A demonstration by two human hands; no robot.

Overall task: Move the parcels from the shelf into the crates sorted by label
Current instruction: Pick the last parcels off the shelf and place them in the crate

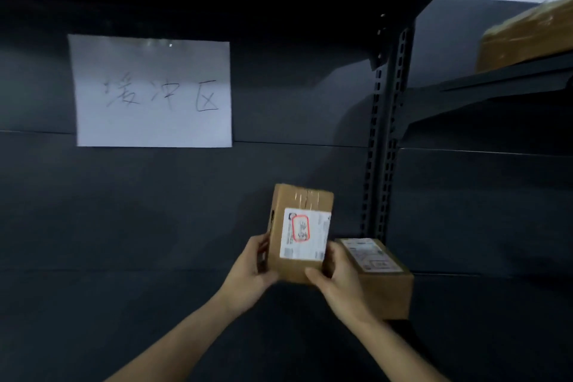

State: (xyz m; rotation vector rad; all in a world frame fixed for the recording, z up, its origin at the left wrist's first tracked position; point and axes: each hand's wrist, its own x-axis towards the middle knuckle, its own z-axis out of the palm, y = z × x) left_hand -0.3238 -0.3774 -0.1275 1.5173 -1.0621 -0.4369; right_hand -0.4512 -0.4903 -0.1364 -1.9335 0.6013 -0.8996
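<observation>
Both hands are up in front of the dark shelf bay, closed around one small cardboard parcel [299, 232] and holding it clear of the shelf board. The left hand [248, 270] wraps the box's lower left edge, fingers curled round the side. The right hand [336, 273] clasps the lower right corner, thumb lying across the front face. The box stands upright with its white shipping label [305, 234] turned toward the person; a red rounded outline rings a few handwritten marks on it, too blurred to read, and the printed lines beside them are just as unclear. Clear tape runs over the top flap.

Just beside the right hand, a second cardboard parcel [386, 288] sits on the shelf [155, 304] near the right-hand upright post [383, 133], its own white label facing up and unreadable.

On the back panel, toward the upper left, a white paper sign [153, 91] is taped flat, with three handwritten Chinese characters that seem to read 缓冲区.

Past the post, at the top right, a larger brown package [527, 37] lies on a higher shelf, blurred at the frame's edge.
</observation>
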